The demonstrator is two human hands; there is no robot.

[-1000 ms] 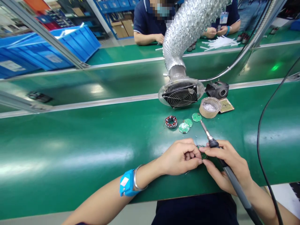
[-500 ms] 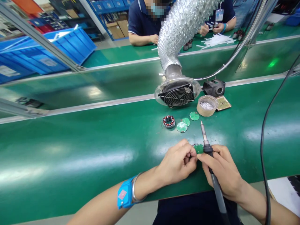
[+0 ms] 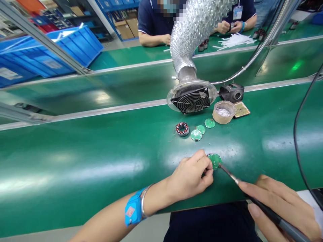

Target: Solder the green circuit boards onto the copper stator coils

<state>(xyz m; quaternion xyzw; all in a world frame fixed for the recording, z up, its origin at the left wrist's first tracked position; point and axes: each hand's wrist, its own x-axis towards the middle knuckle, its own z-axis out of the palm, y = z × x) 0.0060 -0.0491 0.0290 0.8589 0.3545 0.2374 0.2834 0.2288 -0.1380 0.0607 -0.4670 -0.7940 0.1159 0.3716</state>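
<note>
My left hand [image 3: 191, 176] pinches the edge of a small round green circuit board [image 3: 214, 160] lying on the green bench. My right hand [image 3: 280, 205] grips a soldering iron [image 3: 254, 201] like a pen, low at the right. The iron's metal tip touches the board's right edge. A blue wrist strap and a metal bangle sit on my left wrist [image 3: 136, 209].
Beyond the board lie a copper-wound stator [image 3: 182, 129], three more round green boards [image 3: 199, 131], a solder-filled pot [image 3: 223, 112], a sponge pad [image 3: 241, 109] and a fume extractor fan [image 3: 191, 99] on a foil duct. A black cable [image 3: 297, 134] hangs at right. People work at the far bench.
My right hand has drawn back toward me and lowered the iron, swinging its tip from pointing away down onto the board. My left hand stays pinched on the board.
</note>
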